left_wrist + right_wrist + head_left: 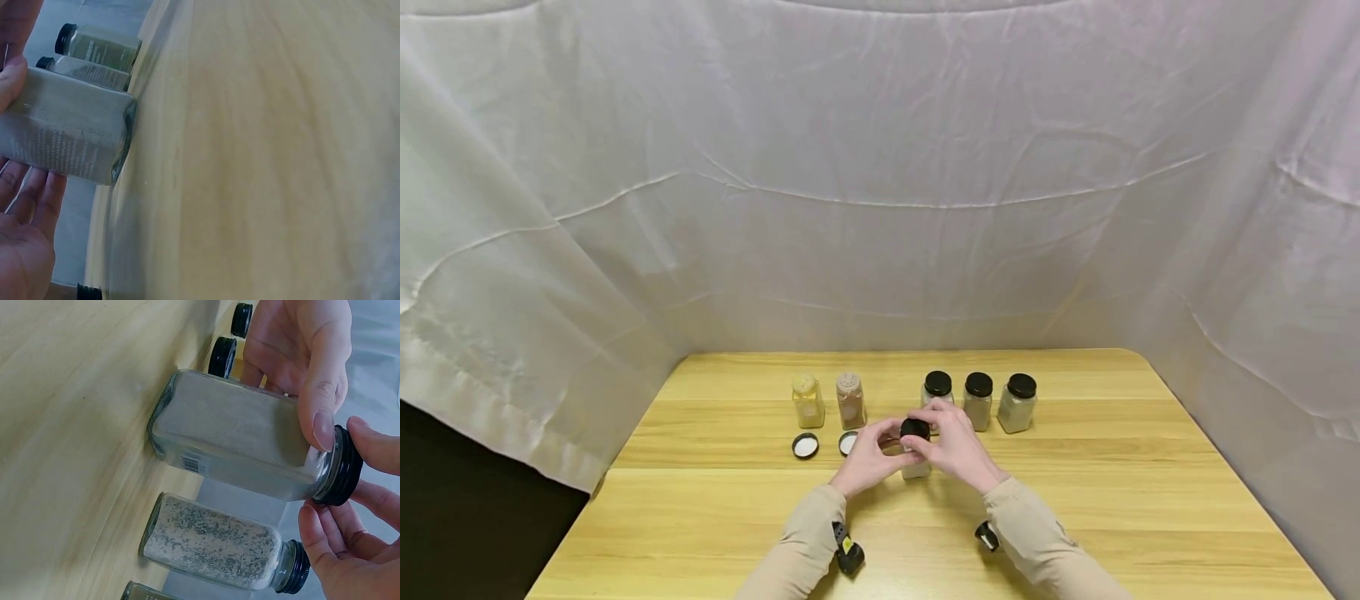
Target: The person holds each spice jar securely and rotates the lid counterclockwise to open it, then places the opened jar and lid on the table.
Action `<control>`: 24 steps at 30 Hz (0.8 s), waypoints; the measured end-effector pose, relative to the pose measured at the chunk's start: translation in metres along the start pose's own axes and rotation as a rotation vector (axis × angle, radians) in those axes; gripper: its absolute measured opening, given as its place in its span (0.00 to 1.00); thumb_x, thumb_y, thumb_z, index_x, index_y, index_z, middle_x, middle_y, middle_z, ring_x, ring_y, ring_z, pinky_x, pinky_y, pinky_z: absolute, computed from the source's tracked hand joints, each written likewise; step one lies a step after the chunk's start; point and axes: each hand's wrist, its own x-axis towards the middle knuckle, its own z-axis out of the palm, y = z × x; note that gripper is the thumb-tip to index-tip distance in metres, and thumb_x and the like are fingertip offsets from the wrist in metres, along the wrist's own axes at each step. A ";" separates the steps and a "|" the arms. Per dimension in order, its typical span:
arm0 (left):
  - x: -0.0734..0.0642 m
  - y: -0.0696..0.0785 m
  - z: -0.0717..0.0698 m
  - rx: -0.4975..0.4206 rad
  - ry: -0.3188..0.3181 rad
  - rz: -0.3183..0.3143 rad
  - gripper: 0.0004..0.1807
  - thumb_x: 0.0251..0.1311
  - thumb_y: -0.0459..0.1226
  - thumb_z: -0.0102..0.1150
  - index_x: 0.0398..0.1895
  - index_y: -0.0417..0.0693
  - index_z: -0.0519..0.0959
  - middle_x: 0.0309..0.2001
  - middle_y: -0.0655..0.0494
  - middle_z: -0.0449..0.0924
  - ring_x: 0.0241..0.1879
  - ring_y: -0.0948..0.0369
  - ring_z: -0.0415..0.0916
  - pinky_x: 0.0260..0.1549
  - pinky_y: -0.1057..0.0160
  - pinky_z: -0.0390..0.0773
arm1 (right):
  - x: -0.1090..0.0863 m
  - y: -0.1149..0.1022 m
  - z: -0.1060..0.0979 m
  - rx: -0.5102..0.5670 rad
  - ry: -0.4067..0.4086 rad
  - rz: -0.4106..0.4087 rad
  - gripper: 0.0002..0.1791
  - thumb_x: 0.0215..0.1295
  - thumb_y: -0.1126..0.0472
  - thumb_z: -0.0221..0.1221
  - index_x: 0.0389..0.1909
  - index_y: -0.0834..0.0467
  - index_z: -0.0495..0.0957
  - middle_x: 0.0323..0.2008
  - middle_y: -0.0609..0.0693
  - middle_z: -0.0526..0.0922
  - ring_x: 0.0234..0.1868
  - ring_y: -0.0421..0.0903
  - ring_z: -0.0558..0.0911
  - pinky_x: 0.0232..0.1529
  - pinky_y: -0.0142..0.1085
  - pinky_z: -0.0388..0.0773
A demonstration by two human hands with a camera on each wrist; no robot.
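A square glass spice jar (231,431) of pale powder stands on the table between my hands. My left hand (867,458) holds it near the top, the thumb on the glass at the shoulder. The black cap (344,469) sits on this jar's neck. Fingers and thumb of my right hand (955,446) pinch the cap from the sides. In the left wrist view, the left hand (25,250) lies along one side of the jar, and part of the right hand shows at the upper corner.
Left of the hands stand a yellow-filled jar (808,408) and a brownish jar (851,407) with their shaker tops showing. Before them lie two upturned black caps, one cap (805,447) beside another cap (847,443). Three capped jars, including the rightmost jar (1017,408), stand behind to the right.
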 end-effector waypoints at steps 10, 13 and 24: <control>0.001 -0.001 0.000 0.015 -0.004 0.003 0.22 0.57 0.38 0.74 0.53 0.44 0.80 0.49 0.47 0.85 0.54 0.51 0.83 0.60 0.55 0.82 | -0.001 0.001 -0.001 0.004 -0.012 -0.026 0.21 0.53 0.62 0.74 0.48 0.66 0.85 0.37 0.50 0.83 0.42 0.47 0.81 0.44 0.36 0.80; 0.001 -0.003 0.000 0.009 -0.004 0.003 0.21 0.57 0.38 0.73 0.53 0.44 0.80 0.49 0.48 0.85 0.55 0.51 0.82 0.61 0.52 0.81 | -0.001 0.001 -0.001 0.006 -0.035 -0.030 0.21 0.55 0.62 0.73 0.50 0.65 0.85 0.40 0.50 0.84 0.44 0.47 0.82 0.48 0.40 0.80; 0.001 0.000 0.000 0.034 -0.001 0.009 0.22 0.56 0.39 0.74 0.53 0.43 0.80 0.49 0.48 0.85 0.54 0.51 0.82 0.60 0.53 0.81 | -0.001 -0.001 -0.006 0.054 -0.121 -0.008 0.20 0.59 0.65 0.69 0.53 0.64 0.83 0.49 0.54 0.85 0.52 0.53 0.82 0.59 0.57 0.73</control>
